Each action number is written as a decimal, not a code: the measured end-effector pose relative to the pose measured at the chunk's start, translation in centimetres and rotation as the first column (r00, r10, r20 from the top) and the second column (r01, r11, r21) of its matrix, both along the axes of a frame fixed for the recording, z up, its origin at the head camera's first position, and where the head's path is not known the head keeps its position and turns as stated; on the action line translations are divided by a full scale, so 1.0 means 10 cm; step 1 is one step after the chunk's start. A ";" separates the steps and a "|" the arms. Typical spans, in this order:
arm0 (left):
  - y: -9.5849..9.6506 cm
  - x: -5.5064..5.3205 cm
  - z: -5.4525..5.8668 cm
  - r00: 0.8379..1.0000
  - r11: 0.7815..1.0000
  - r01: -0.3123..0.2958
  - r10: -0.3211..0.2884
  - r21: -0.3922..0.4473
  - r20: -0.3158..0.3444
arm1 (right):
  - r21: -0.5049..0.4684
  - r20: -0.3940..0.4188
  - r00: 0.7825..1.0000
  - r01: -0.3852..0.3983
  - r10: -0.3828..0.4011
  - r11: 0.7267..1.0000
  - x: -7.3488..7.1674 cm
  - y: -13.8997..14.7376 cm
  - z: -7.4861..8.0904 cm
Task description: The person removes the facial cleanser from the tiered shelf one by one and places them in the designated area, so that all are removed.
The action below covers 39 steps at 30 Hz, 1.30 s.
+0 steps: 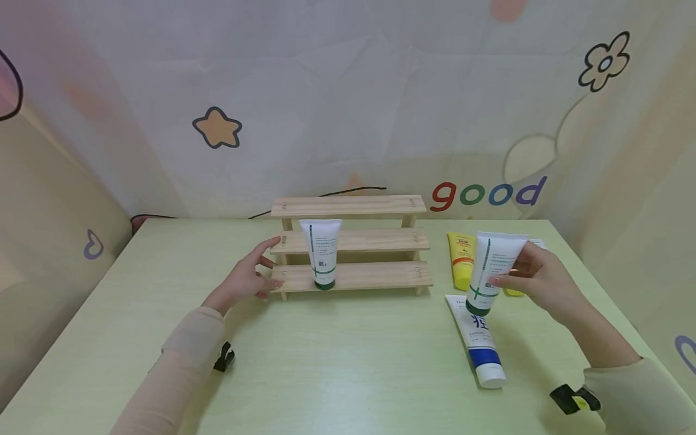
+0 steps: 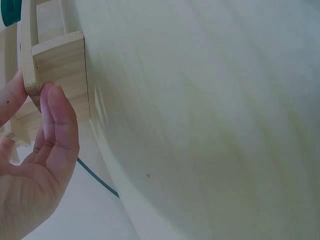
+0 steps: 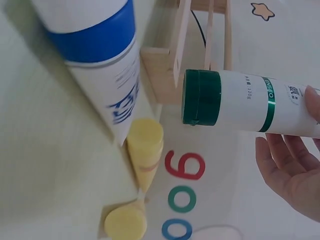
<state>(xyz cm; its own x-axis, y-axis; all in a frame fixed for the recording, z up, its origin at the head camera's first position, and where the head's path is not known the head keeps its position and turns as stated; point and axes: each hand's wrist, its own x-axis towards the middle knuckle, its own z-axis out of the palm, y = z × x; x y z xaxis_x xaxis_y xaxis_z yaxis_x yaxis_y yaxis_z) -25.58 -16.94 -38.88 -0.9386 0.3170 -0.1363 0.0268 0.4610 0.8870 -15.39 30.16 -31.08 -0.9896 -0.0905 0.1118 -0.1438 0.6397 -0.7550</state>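
Note:
My right hand (image 1: 544,281) holds a white squeeze tube (image 1: 495,266) with a dark green cap (image 3: 201,97), cap downward, raised above the table. Its thumb lies across the front of the tube, and the fingers are behind. At the left end of a three-step wooden display rack (image 1: 353,241), my left hand (image 1: 244,278) grips the edge of a board, thumb on one side and fingers (image 2: 62,115) on the other. A matching white tube (image 1: 324,251) stands upright on its green cap on the lowest step, toward the left.
Below the held tube lies a white tube with a blue band (image 1: 484,356). Behind it on the right lie a yellow tube (image 1: 462,260) and another with a yellow cap (image 3: 126,221), mostly hidden by my right hand in the head view. A printed curtain (image 1: 348,109) hangs behind the table (image 1: 326,374).

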 end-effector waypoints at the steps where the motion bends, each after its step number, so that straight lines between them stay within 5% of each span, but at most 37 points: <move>1: 0.00 0.00 0.00 1.000 1.000 -0.001 0.001 -0.001 0.000 | 0.005 -0.004 1.000 0.000 0.000 1.000 0.02 0.04 -0.01; 6: -0.01 -0.01 -0.02 1.000 1.000 0.005 -0.005 -0.001 -0.002 | 0.026 0.019 1.000 0.000 -0.001 1.000 0.09 0.24 -0.10; 15: 0.00 -0.01 -0.05 1.000 1.000 0.010 -0.010 -0.002 -0.001 | -0.017 0.203 0.979 -0.027 0.030 0.999 0.12 0.50 -0.30; 25: 0.01 0.00 -0.04 1.000 1.000 0.011 -0.011 -0.007 -0.005 | -0.108 0.465 0.885 0.026 0.027 0.994 0.00 0.69 -0.63; 34: 0.01 -0.01 -0.03 1.000 1.000 0.001 -0.001 -0.003 0.001 | -0.141 0.587 0.808 0.050 0.043 0.989 -0.08 0.73 -0.75; 39: 0.00 0.00 -0.01 1.000 1.000 -0.004 0.004 -0.004 0.001 | -0.154 0.608 0.793 0.063 0.044 0.986 -0.09 0.71 -0.78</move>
